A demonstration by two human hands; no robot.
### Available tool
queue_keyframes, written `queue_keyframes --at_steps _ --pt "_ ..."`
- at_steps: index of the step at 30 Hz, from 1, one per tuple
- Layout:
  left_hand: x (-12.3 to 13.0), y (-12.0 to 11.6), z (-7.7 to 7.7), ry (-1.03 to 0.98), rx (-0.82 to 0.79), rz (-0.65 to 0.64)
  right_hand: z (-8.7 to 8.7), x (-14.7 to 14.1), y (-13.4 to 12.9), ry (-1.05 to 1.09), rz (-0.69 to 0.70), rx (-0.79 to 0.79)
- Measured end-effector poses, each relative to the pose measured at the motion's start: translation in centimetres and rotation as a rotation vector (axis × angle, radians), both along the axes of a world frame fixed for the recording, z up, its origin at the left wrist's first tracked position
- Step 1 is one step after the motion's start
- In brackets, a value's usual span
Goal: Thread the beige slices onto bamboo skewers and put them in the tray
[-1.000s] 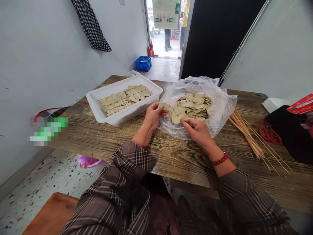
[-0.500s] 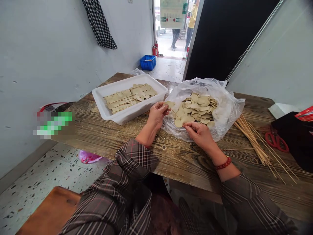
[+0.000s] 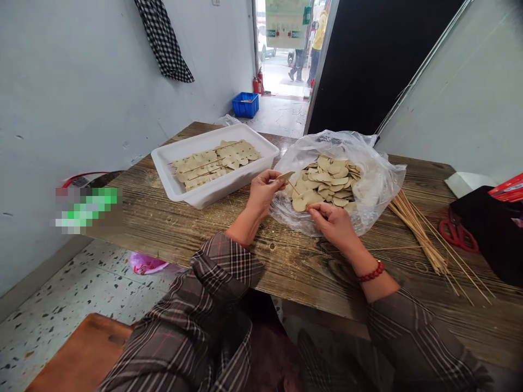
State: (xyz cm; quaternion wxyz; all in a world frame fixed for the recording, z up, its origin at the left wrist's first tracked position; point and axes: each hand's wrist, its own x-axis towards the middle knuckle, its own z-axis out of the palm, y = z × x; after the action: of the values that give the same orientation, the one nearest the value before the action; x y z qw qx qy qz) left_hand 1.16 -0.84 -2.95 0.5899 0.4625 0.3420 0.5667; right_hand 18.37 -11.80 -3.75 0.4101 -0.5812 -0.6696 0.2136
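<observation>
My left hand (image 3: 263, 191) pinches a thin beige slice (image 3: 286, 176) tilted on its edge, at the upper end of a thin stick. Lower right, my right hand (image 3: 332, 220) is closed on the stick's near end, where another beige slice (image 3: 299, 203) sits against the fingertips. Both hands are over the near edge of a clear plastic bag (image 3: 373, 190) holding a pile of loose beige slices (image 3: 335, 177). To the left, a white tray (image 3: 167, 182) contains skewered slices (image 3: 204, 166) lying in rows.
A bundle of thin wooden sticks (image 3: 420, 237) lies right of the bag on the wooden table (image 3: 229, 234). Red-handled scissors (image 3: 460, 235) and a black cloth (image 3: 496, 234) are at the far right. A blue crate (image 3: 245, 105) stands on the floor near the doorway.
The slice in my left hand has tilted from nearly face-on to more edge-on. My right hand keeps its hold, and the whole view has shifted slightly.
</observation>
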Motion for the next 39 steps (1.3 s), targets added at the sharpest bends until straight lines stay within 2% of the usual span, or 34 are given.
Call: queue_keyframes --at_steps 5,9,15,26,39 --pt "0.28 -0.36 0.11 0.088 0.038 -0.021 -0.01 0.07 0.11 0.006 0.004 0.018" --pt "0.23 -0.4 0.11 0.006 -0.03 -0.096 -0.13 0.1 0.12 0.004 0.0 0.035" --pt "-0.17 -0.14 0.29 -0.072 -0.169 -0.076 -0.04 0.02 0.07 -0.018 0.034 0.064" --pt "-0.48 -0.13 0.75 -0.147 -0.242 -0.109 -0.03 0.24 -0.05 -0.009 0.041 0.055" --pt "0.0 -0.34 0.23 -0.139 -0.233 -0.152 -0.21 0.14 0.02 -0.01 0.02 0.063"
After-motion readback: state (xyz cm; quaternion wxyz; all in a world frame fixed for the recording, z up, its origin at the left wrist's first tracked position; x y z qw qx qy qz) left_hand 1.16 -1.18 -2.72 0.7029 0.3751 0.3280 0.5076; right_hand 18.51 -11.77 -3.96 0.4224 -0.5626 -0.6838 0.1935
